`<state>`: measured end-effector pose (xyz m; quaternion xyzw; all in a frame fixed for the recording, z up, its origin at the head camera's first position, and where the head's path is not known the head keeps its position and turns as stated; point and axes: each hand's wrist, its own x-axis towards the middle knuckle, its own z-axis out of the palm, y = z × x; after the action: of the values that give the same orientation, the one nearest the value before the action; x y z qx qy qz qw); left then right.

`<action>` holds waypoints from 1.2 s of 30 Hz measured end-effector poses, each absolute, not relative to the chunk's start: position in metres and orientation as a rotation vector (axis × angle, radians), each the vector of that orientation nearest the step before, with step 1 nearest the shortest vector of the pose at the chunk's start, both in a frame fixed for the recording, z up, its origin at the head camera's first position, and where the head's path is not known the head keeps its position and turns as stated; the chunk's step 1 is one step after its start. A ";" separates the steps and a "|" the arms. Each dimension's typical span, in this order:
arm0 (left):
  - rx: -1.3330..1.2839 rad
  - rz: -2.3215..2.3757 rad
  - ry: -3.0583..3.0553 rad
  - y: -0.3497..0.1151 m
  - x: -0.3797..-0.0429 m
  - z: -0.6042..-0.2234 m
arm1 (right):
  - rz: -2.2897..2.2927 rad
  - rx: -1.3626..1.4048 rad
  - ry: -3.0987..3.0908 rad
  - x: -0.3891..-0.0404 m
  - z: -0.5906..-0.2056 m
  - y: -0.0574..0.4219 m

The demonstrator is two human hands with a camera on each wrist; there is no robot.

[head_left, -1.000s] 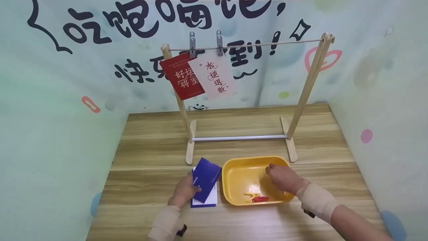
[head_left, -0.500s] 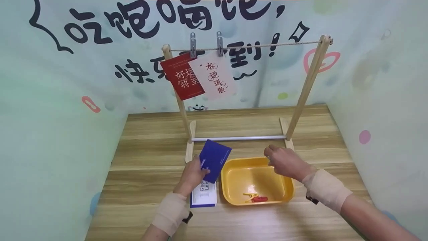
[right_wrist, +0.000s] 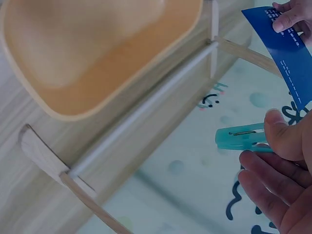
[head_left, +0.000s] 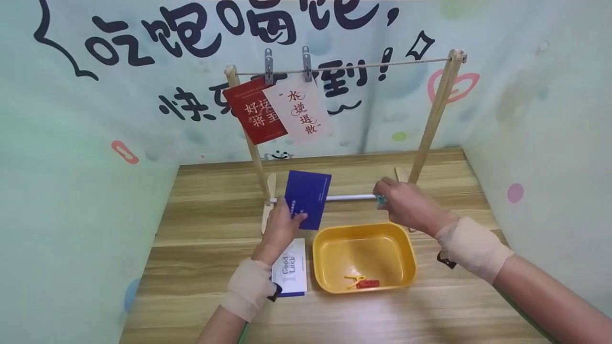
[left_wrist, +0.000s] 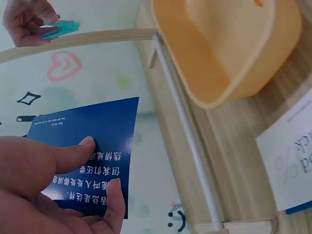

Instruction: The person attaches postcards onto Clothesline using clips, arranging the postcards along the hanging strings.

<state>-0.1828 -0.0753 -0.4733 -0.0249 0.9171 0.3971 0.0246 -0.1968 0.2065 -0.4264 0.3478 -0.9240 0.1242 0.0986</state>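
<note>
My left hand (head_left: 281, 228) pinches a blue card (head_left: 310, 193) by its lower left part, thumb across its printed face; the card is upright in front of the rack's lower bar. In the left wrist view white lettering shows on this card (left_wrist: 97, 122). At the right, my right hand (head_left: 409, 203) holds a teal clothespin (right_wrist: 241, 136) between thumb and fingers. From the string (head_left: 377, 64) a red card (head_left: 253, 114) and a pale pink card (head_left: 301, 112) hang by grey clothespins (head_left: 307, 64), overlapping each other.
A yellow basin (head_left: 317, 263) stands in front of the rack, with a yellow clothespin (head_left: 355, 278) and a red clothespin (head_left: 368, 284) inside. Left of it lies a small stack of cards (head_left: 292, 270), a white one on top. Wooden posts (head_left: 435, 117) hold the string.
The left hand has lifted the blue card off the stack and moved it forward. My right hand has risen out of the basin with the teal clothespin and moved toward the rack.
</note>
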 end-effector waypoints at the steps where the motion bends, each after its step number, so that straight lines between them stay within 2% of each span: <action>1: -0.084 1.228 2.844 -0.074 -0.184 -0.469 | 0.360 1.029 -2.727 -0.198 -0.423 0.206; 13: -0.038 1.271 2.898 -0.054 -0.198 -0.438 | 0.319 1.012 -2.728 -0.214 -0.375 0.199; 28: -0.055 1.538 2.839 -0.032 -0.223 -0.406 | 0.397 0.906 -2.716 -0.241 -0.309 0.187; 36: -0.029 1.626 2.880 -0.024 -0.236 -0.390 | 0.385 0.942 -2.623 -0.250 -0.283 0.176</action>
<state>-0.2359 -0.0235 -0.3895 -0.0086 0.8677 0.4900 -0.0826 -0.2499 0.1758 -0.2835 0.3304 -0.9197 0.1351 0.1635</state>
